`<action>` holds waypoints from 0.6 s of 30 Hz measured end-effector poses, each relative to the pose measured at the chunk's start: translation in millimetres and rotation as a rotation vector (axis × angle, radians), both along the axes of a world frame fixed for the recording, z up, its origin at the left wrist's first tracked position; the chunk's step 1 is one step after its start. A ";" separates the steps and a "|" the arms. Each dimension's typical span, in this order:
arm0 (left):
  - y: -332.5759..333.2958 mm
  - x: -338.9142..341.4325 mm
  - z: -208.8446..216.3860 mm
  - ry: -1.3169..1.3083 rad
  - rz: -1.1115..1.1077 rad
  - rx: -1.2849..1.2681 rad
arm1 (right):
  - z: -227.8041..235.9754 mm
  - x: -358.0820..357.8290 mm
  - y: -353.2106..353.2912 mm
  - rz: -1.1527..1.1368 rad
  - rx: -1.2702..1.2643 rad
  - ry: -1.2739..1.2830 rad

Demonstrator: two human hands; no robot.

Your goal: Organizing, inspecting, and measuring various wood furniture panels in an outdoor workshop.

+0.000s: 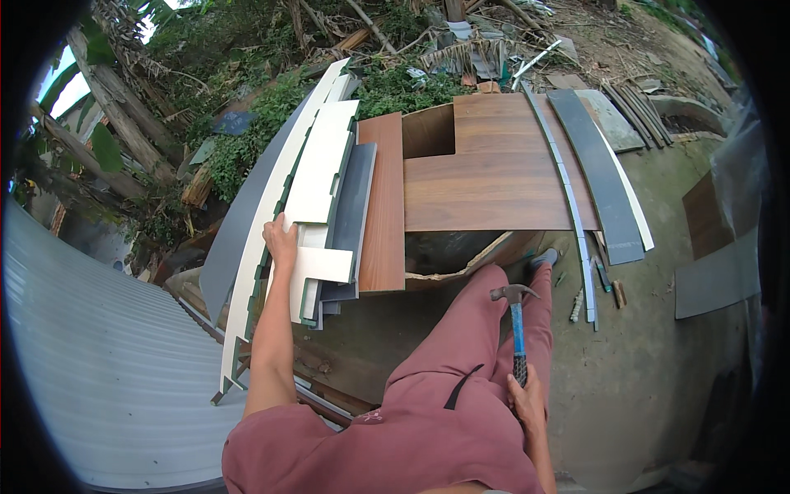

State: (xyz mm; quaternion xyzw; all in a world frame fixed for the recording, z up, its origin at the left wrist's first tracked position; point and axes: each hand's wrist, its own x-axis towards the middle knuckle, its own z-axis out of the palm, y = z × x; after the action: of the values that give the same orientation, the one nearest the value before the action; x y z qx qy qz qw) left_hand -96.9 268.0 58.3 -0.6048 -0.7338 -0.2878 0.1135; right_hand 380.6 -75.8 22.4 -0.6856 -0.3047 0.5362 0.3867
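My right hand (528, 397) is wrapped around the black grip of a claw hammer (516, 317) with a blue shaft, its metal head up in front of my thigh. Out to the left, my left hand (281, 239) has its fingers curled at the near left corner of a white board (319, 173) with green notched edges. A long white notched strip (257, 272) runs along the left of that hand. Beneath the white board lie a shorter white piece (322, 265) and dark grey boards (356, 198). The undersides of my left fingers are hidden.
Brown wood-look panels (502, 193) lie over a large container (461, 276) with a rough rim. A narrow metal strip (568, 185) and a grey board (597, 177) rest at right. Small tools, including a wooden handle (619, 294), lie on the ground. Corrugated sheeting (107, 354) slopes at left.
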 end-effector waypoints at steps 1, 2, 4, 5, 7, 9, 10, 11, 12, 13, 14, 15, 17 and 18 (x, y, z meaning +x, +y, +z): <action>-0.6 0.8 0.1 0.029 0.001 0.026 | -1.3 0.1 0.0 -0.001 0.000 0.002; -0.7 0.2 -1.1 0.030 0.001 0.027 | -3.9 0.6 -0.3 0.002 0.010 0.000; -0.4 -1.2 -3.2 0.062 -0.021 0.083 | -7.9 0.1 -0.1 0.005 0.021 -0.001; -1.0 0.5 -2.8 0.061 -0.023 0.082 | -9.7 0.9 -0.6 -0.002 0.023 0.005; -2.8 2.0 -0.9 0.046 0.006 0.072 | -10.6 2.0 -1.5 -0.008 0.024 0.010; -3.9 0.8 0.1 0.049 0.013 0.084 | -10.4 3.2 1.3 0.015 0.016 0.019; -4.9 -0.8 1.4 0.055 0.020 0.093 | -11.1 4.4 2.9 0.018 0.018 0.021; -3.8 -1.7 0.4 0.047 0.015 0.096 | -9.9 4.4 2.1 0.017 -0.002 0.018; -2.8 -3.2 -0.2 0.037 0.024 0.089 | -8.9 4.4 1.4 0.017 -0.022 0.017; -1.8 -4.5 -0.9 0.029 0.035 0.082 | -8.7 4.4 0.9 0.013 -0.020 0.011; -1.7 -5.0 -0.3 0.031 0.035 0.082 | -10.8 5.4 1.6 0.017 -0.020 0.012; -1.6 -5.5 0.3 0.027 0.051 0.086 | -12.4 6.2 2.2 0.021 -0.020 0.014; -1.9 -8.1 1.6 0.025 0.068 0.091 | -14.2 7.6 3.0 0.034 -0.021 0.006; -2.4 -10.3 2.3 0.025 0.073 0.074 | -15.0 8.1 3.3 0.046 -0.022 -0.004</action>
State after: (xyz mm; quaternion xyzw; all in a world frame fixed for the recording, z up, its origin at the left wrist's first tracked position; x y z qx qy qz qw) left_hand -107.2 265.6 60.6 -0.5766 -0.7427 -0.3028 0.1554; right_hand 388.7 -72.5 7.4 -0.6835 -0.3153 0.5470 0.3662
